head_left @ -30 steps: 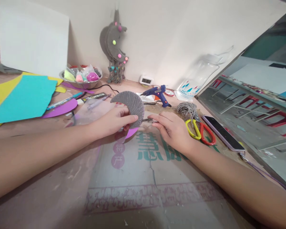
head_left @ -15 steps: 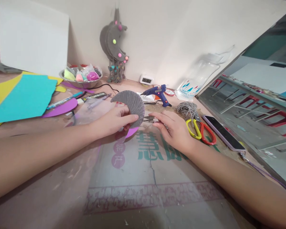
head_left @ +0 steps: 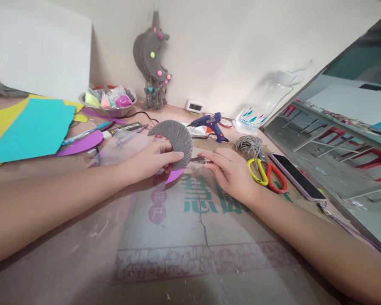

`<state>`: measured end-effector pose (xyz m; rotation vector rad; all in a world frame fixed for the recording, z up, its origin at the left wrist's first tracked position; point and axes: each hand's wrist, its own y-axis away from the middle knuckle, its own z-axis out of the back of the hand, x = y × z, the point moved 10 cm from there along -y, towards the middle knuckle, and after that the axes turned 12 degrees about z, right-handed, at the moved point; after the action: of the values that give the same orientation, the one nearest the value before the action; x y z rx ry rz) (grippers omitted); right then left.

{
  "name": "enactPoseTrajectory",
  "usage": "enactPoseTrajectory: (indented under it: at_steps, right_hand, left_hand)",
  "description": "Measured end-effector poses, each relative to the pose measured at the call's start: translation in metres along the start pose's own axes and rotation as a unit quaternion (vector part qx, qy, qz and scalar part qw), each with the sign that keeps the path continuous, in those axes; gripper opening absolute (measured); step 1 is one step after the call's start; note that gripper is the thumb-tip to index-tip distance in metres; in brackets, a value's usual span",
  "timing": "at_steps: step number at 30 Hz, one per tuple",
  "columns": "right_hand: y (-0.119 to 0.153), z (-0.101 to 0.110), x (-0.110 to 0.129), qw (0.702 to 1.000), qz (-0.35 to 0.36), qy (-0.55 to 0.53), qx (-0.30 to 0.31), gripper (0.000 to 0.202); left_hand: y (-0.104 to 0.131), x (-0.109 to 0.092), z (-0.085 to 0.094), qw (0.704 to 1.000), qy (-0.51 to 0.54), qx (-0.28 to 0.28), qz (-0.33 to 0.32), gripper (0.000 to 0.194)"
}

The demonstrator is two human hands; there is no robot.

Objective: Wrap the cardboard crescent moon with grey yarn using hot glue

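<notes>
Pinched between the thumb and fingers of my left hand (head_left: 157,160) is a crescent moon shape (head_left: 177,137), wrapped in grey cord over most of its length. Its lower tip shows bare purple card. My right hand (head_left: 230,169) is closed on a small pair of thread snips (head_left: 199,160), whose handles are mostly hidden by the fingers. The snips' blades are together and point left at the crescent's right edge; whether they touch it I cannot tell. Both hands are above a transparent sheet over printed cardboard (head_left: 165,262).
Right of my hand lie grey cord (head_left: 250,145), yellow-and-orange-handled scissors (head_left: 268,173) and a phone (head_left: 296,176). Behind are a blue glue gun (head_left: 212,125), a clock (head_left: 195,105), a plastic jug (head_left: 257,106) and a metal bowl (head_left: 109,111). Coloured sheets (head_left: 31,131) lie left. A finished-looking moon ornament (head_left: 154,55) hangs behind.
The snips' blades, apart half a second ago, have come together at the crescent's edge. Both hands and the crescent have stayed almost in place.
</notes>
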<state>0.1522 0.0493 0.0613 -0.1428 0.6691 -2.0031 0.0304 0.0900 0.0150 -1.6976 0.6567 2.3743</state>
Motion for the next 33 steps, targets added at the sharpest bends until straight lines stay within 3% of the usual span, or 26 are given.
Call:
enactPoseTrajectory:
  at_steps: [16, 26, 33]
  right_hand:
    - [-0.0005, -0.0015, 0.0023, 1.000, 0.007, 0.001, 0.009, 0.023]
    - [0.0020, 0.0000, -0.0024, 1.000, -0.014, -0.014, -0.002, 0.026]
    - [-0.0010, -0.0006, 0.0020, 1.000, -0.002, -0.007, 0.004, 0.026]
  left_hand:
    - [0.0028, -0.0044, 0.0051, 0.999, -0.032, -0.024, -0.013, 0.033]
    - [-0.0012, 0.0047, -0.0037, 0.998, 0.052, 0.027, 0.010, 0.031]
    - [0.0010, -0.0037, 0.0005, 1.000, -0.009, 0.001, -0.014, 0.032]
